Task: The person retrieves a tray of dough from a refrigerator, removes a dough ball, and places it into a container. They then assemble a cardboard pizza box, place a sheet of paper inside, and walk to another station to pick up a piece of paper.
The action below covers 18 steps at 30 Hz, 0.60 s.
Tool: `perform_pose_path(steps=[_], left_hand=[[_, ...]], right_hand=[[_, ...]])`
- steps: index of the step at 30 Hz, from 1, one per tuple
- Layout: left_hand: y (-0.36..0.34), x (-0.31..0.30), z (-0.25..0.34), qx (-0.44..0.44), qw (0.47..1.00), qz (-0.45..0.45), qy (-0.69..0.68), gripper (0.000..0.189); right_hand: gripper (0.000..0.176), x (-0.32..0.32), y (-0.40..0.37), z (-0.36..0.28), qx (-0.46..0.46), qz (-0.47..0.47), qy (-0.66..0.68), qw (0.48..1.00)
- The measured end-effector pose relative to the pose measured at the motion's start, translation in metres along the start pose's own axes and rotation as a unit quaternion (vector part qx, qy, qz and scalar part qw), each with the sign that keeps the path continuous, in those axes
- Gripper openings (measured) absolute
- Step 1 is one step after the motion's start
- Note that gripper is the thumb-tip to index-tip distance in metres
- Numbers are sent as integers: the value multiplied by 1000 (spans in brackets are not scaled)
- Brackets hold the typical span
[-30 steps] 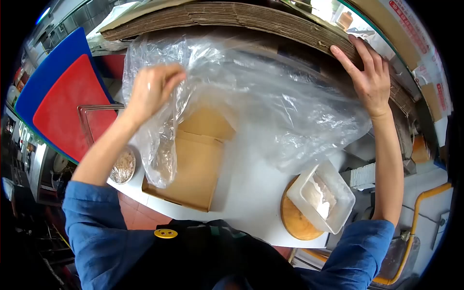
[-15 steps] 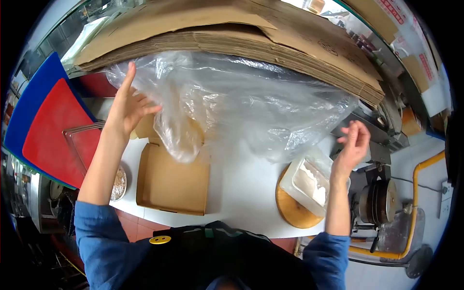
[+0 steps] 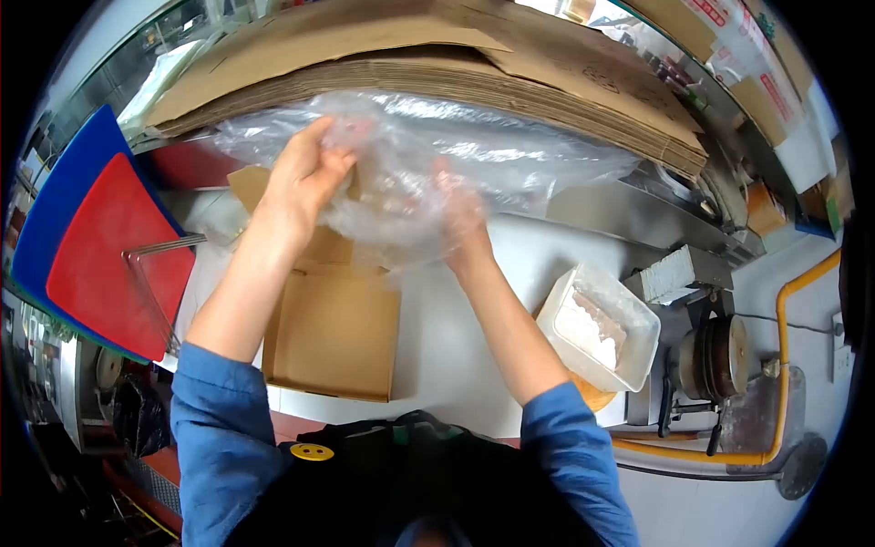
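Observation:
Clear crinkled plastic sheeting (image 3: 401, 228) is bunched up between my hands, above the back of the white table (image 3: 447, 346). My left hand (image 3: 308, 175) has curled fingers closed on its left side. At its right side, my right hand (image 3: 467, 219) is blurred by motion and partly behind the film, so its grip does not show clearly. Below my left hand lies an open brown cardboard box (image 3: 333, 337), its raised lid partly hidden by the plastic.
Flattened cardboard (image 3: 365, 77) is stacked along the back. A white-filled plastic tub (image 3: 629, 319) rests partly on a round wooden board (image 3: 592, 394) at right. Red and blue boards (image 3: 118, 255) stand at left, beside a wire frame (image 3: 150, 251). A yellow pipe (image 3: 779, 365) runs at far right.
My hands have come closer together, the right one moving far to the left. The spread plastic is now bunched between them, uncovering more of the table and the tub.

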State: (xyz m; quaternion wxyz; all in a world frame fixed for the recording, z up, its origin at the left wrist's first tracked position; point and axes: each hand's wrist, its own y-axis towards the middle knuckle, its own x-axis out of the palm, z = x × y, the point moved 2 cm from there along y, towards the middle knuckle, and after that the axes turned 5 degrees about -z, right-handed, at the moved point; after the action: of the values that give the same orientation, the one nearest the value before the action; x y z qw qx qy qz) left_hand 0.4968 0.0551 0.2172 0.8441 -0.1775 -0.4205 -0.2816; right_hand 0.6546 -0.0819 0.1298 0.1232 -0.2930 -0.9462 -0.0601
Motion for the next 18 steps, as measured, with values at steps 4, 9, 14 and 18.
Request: perform_pose_path(steps=[4, 9, 14, 18], left_hand=[[-1, 9, -10, 3, 997, -47, 58, 20], [-44, 34, 10, -14, 974, -17, 224, 19], [-98, 15, 68, 471, 693, 122, 532, 19], [-61, 5, 113, 617, 353, 99, 696, 26]], right_hand=[[41, 57, 18, -36, -106, -276, 92, 951], [38, 44, 18, -84, -36, -267, -178, 947], [37, 28, -34, -130, -33, -295, -233, 926], [32, 49, -51, -160, -26, -305, -168, 937]])
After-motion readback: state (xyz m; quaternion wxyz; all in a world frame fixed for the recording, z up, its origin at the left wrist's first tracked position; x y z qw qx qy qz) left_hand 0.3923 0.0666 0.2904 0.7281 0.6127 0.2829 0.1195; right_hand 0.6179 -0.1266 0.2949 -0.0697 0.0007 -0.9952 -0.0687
